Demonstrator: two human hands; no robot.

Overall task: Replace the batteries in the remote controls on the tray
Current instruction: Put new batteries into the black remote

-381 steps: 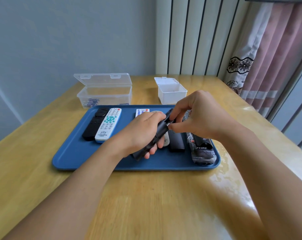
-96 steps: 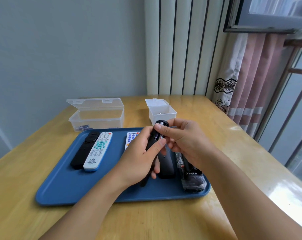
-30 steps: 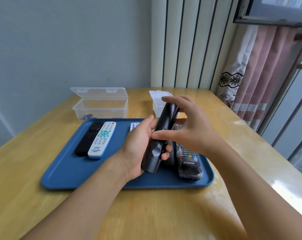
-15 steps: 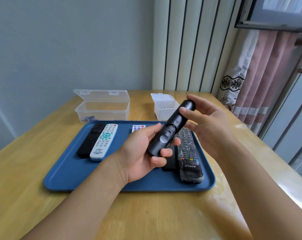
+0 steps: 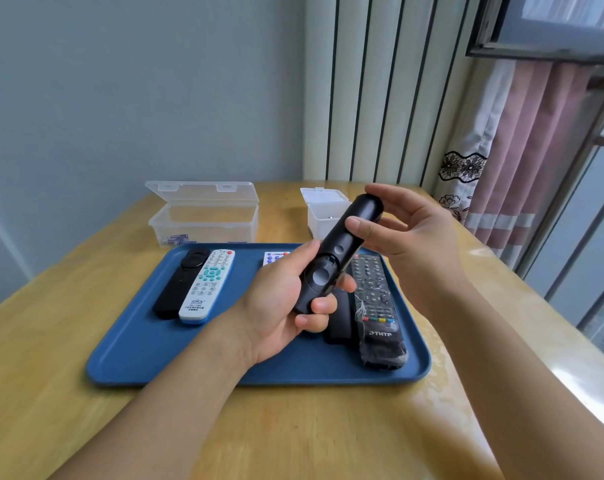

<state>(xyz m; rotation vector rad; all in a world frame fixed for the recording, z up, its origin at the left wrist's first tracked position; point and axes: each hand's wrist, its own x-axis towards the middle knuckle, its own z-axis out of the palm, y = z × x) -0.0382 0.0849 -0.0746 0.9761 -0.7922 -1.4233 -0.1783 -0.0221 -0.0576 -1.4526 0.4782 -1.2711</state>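
Note:
A slim black remote [image 5: 338,251] is held tilted above the blue tray [image 5: 148,348], buttons facing me. My left hand [image 5: 280,306] grips its lower end with curled fingers. My right hand [image 5: 404,230] pinches its upper end between thumb and fingers. On the tray lie a black remote [image 5: 181,282] and a white remote with teal buttons [image 5: 207,285] at the left, a white remote [image 5: 274,258] mostly hidden behind my left hand, a dark remote [image 5: 340,323] partly hidden, and a black plastic-wrapped remote [image 5: 376,310] at the right.
Behind the tray stand an open clear plastic box [image 5: 203,220] with a few small batteries inside and a small open white box [image 5: 323,216]. The wooden table [image 5: 293,431] meets a wall at the back. A curtain [image 5: 522,150] and window are at the right.
The remote has been turned from back-up to buttons-up and raised slightly. My right hand has shifted from the middle of the remote to its upper tip.

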